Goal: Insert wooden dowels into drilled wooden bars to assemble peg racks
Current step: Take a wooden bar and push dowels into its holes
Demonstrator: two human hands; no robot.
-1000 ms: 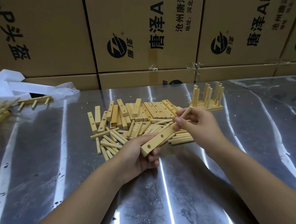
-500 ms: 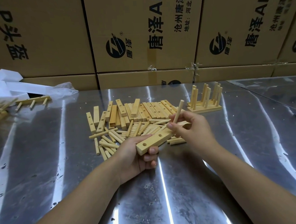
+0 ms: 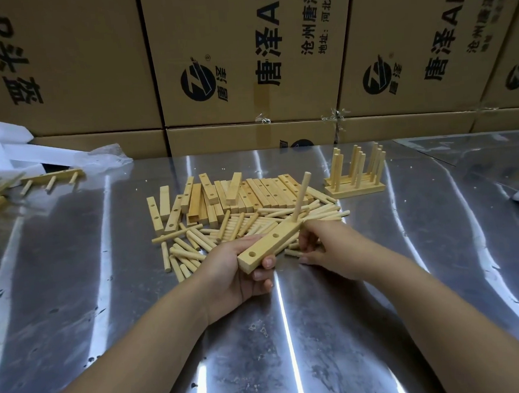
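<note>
Having seated the first dowel upright in the bar, my left hand keeps gripping the bar above the table; my right hand, now loosely curled and empty, reaches for loose dowels: two holes remain.

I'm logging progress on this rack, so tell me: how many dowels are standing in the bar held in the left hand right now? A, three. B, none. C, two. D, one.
D: the bar in the left hand has a single dowel standing in its far hole, while the middle and near holes are empty; the right hand is down at the loose dowels.
</note>
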